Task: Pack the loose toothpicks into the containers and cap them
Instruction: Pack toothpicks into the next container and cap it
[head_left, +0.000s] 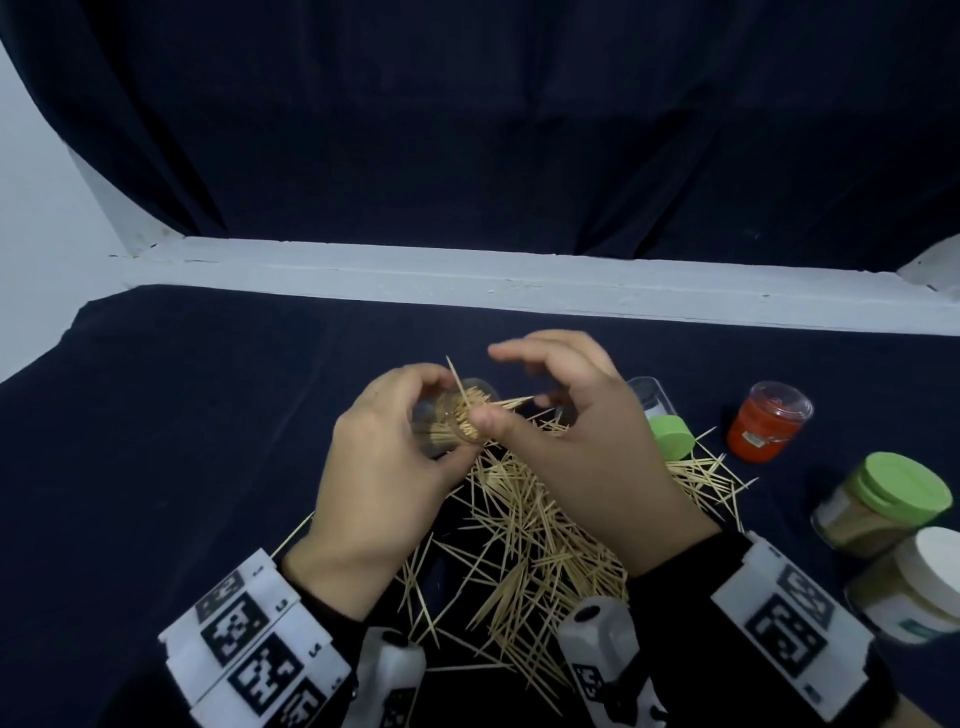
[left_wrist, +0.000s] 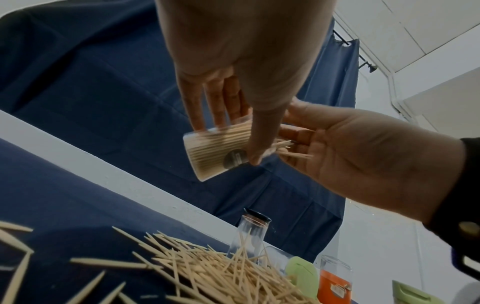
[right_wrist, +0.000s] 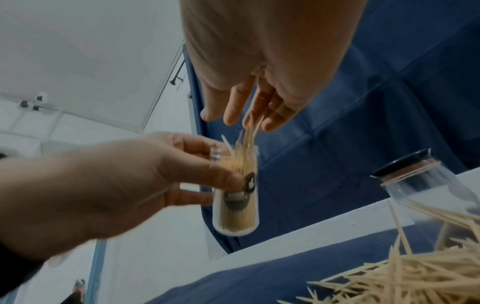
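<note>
Left hand (head_left: 384, 467) gripping the tube (right_wrist: 236, 193), right hand (head_left: 587, 441) pinching toothpicks (right_wrist: 249, 131), feeding tips in; best keeping them parallel, tube tilted, avoiding jams.

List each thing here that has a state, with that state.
Clear tube: uncapped, nearly full, held by left hand.
Right hand: feeding toothpicks into the tube.
Toothpick pile: loose on the cloth.
Green cap: off, lying loose.
Red jar: capped.
Green-lidded jar: capped, lying down.
White-lidded jar: capped.
</note>
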